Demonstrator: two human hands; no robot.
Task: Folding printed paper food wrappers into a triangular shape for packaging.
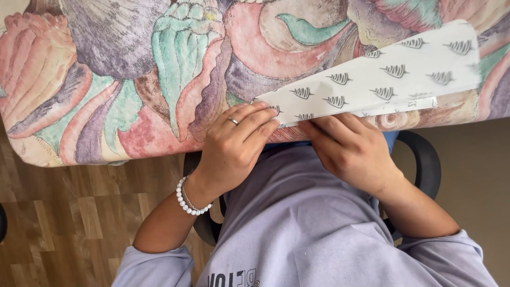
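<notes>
white patterned paper (382,79), folded, slanting across table edge

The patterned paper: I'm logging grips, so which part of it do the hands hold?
Both hands hold the folded white patterned paper at its near pointed end by the table edge: left hand fingers on top, right hand beside it.

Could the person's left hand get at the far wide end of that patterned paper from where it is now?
Probably yes. The left hand already presses the near tip of the patterned paper, and nothing lies on the tablecloth between it and the wide end, though the right hand sits closer.
</notes>
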